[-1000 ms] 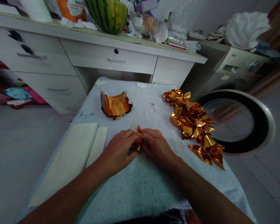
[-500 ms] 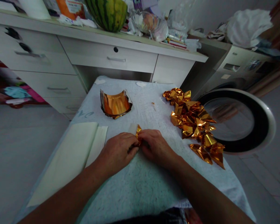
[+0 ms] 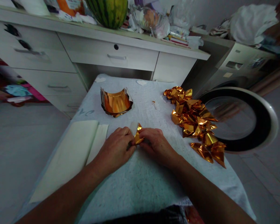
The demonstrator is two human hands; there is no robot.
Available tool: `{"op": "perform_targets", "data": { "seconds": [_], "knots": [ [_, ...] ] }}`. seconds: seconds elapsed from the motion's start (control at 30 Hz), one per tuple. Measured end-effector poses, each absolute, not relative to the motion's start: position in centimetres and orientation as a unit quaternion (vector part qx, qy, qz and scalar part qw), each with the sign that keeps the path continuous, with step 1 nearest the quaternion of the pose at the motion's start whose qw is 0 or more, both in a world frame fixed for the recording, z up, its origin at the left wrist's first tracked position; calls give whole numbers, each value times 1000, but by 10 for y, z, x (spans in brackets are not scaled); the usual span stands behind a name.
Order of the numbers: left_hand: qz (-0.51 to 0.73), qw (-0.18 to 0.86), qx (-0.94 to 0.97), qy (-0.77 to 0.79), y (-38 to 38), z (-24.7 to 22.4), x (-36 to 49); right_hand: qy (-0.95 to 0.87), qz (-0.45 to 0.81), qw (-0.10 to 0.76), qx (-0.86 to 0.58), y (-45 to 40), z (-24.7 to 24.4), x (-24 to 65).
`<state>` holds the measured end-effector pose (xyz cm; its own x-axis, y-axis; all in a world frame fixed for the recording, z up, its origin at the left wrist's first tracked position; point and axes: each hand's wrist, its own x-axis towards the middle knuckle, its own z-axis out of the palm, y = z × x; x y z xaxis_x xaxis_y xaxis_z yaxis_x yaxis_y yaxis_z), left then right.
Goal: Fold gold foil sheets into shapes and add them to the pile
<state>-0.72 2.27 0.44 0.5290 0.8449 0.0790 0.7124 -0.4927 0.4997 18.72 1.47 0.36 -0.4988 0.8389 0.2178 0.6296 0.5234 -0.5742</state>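
Note:
A small piece of shiny gold foil paper (image 3: 138, 135), partly folded, is pinched between both hands over the middle of the cloth-covered table. My left hand (image 3: 118, 143) grips its left side, fingertips curled in. On the other side my right hand (image 3: 156, 143) holds it with thumb and fingers closed. A pale strip (image 3: 133, 127) shows just behind the foil. Beyond the hands stands a curved stack of gold foil sheets (image 3: 117, 102). To the right lies a heap of folded gold foil pieces (image 3: 193, 116).
Folded cream paper sheets (image 3: 67, 155) lie at the table's left. A tiny gold scrap (image 3: 153, 102) rests on the tablecloth (image 3: 140, 183). Behind are a white drawer cabinet (image 3: 112, 57) bearing a cut watermelon (image 3: 109, 12), and a washing machine with its round door (image 3: 238, 119) swung open.
Between my hands the gold foil has turned slightly, and more of its surface shows. Both hands stay on it, the fingers shifting a little. The view has tilted slightly.

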Motion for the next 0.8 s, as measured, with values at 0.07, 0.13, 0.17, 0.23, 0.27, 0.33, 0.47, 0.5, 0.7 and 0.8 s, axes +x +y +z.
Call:
{"op": "perform_targets", "data": {
  "seconds": [0.07,0.13,0.17,0.23,0.27,0.33,0.47,0.5,0.7,0.8],
  "knots": [
    [157,206,852,455,23,5,-7,-836,219,238,-443,15,4,187],
    [155,207,853,453,23,5,-7,-837,212,235,-447,15,2,187],
    [155,209,853,452,23,5,-7,-838,207,234,-447,16,1,187],
    [158,211,852,452,23,4,-7,-840,200,234,-448,17,-2,188],
    [161,212,851,452,23,4,-7,-840,199,234,-447,17,-3,188],
    [167,214,851,449,23,4,-7,-840,200,235,-446,17,-3,189],
    [159,213,855,445,25,7,-5,-837,206,234,-450,16,-1,188],
    [156,213,855,447,25,8,-5,-836,209,234,-451,16,0,188],
    [154,217,849,456,25,11,-3,-830,213,233,-460,13,3,185],
    [150,216,847,462,24,9,-5,-823,223,230,-470,13,4,183]
  ]
}}
